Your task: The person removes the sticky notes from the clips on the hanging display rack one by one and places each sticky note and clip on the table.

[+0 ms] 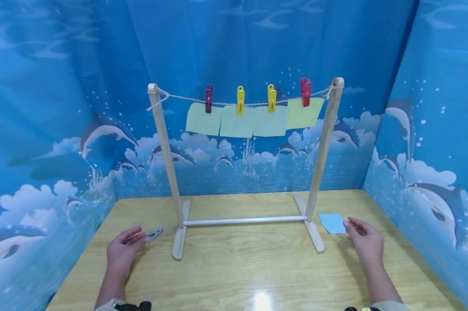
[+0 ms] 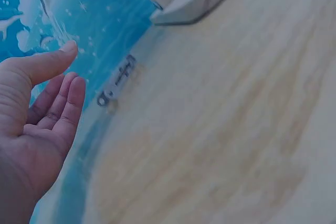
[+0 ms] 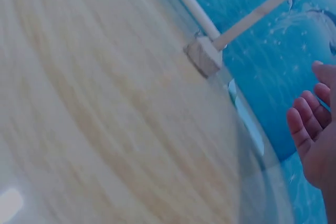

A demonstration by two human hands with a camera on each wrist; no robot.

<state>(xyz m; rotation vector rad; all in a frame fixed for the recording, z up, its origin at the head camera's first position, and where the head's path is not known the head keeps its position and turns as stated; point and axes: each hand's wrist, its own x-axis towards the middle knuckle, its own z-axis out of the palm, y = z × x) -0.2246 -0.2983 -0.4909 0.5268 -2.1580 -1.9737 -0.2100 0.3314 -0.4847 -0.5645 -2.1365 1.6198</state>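
Observation:
On the left of the table lies a grey clothespin (image 1: 155,234). My left hand (image 1: 122,248) is just beside it, and the left wrist view shows a gap between the loosely bent fingers (image 2: 68,106) and the clothespin (image 2: 116,81). A light blue square of paper (image 1: 332,223) rests on the table outside the rack's right foot. Close to its right edge is my right hand (image 1: 366,239), holding nothing. In the right wrist view the paper (image 3: 248,121) lies apart from the relaxed fingers (image 3: 310,116).
A wooden rack (image 1: 325,151) stands at mid-table with a string (image 1: 179,97) tied across its top. Pale yellow-green papers (image 1: 237,123) hang there from clothespins: one dark red (image 1: 208,99), two yellow (image 1: 240,100), one red (image 1: 306,93). Blue dolphin-print curtains (image 1: 234,43) enclose the table (image 1: 234,268).

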